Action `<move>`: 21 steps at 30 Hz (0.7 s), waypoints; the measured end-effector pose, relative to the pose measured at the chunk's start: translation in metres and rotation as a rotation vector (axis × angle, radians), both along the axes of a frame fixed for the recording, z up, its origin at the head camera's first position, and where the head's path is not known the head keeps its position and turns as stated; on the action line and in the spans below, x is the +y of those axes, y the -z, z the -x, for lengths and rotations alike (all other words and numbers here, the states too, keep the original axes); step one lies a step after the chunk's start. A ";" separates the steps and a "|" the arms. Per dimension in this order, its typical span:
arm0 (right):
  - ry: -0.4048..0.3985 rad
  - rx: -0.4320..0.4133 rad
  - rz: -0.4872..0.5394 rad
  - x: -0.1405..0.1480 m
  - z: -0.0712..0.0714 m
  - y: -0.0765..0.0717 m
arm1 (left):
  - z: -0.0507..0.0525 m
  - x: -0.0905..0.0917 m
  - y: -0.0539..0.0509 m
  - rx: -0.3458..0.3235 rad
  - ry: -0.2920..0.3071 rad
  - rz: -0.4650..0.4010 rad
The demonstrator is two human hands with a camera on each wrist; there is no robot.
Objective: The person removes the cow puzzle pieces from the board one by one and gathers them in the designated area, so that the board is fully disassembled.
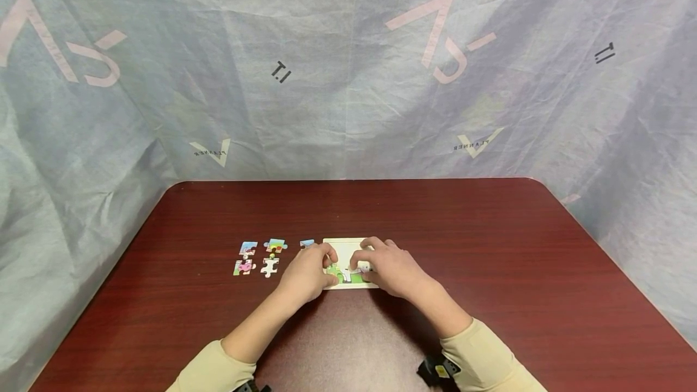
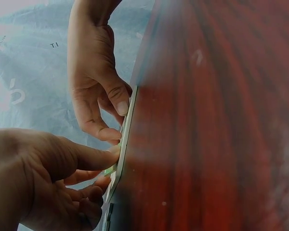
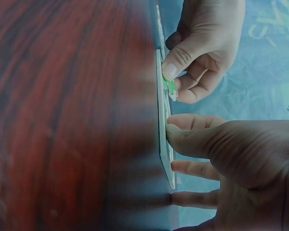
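A shallow wooden puzzle tray (image 1: 345, 250) lies on the table in the head view, with green and white picture pieces along its near side. My left hand (image 1: 305, 274) is at the tray's left end. Between its thumb and fingers it pinches a green puzzle piece (image 3: 171, 87), which stands tilted above the tray in the right wrist view. My right hand (image 1: 396, 268) reaches over the tray's right end. Its thumb and fingertips touch the tray or the pieces in it, with the fingers spread; exactly which they touch is hidden.
Left of the tray lie several loose puzzle pieces (image 1: 244, 267), one of them blank side up (image 1: 269, 267). Another piece (image 1: 307, 243) is partly behind my left hand. The dark red table (image 1: 490, 247) ends at a printed cloth backdrop (image 1: 348, 107).
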State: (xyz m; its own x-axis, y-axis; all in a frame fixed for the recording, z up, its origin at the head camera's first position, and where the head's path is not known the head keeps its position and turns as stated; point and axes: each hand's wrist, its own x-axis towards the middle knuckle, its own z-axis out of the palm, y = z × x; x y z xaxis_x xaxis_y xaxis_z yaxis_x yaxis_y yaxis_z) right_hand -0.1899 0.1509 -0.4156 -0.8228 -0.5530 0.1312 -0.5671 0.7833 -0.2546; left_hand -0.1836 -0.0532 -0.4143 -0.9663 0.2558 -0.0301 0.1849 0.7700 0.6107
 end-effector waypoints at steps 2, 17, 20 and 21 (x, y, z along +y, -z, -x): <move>0.000 0.003 0.001 0.000 0.000 0.000 | 0.000 0.000 0.000 0.013 0.000 -0.002; 0.003 -0.008 -0.001 0.000 0.000 -0.001 | 0.003 -0.003 0.003 0.074 -0.006 -0.082; 0.003 -0.007 -0.001 0.000 0.000 -0.001 | 0.003 -0.003 0.003 0.062 -0.007 -0.087; 0.002 -0.008 -0.001 0.001 0.000 0.000 | 0.003 -0.003 0.003 0.059 -0.005 -0.092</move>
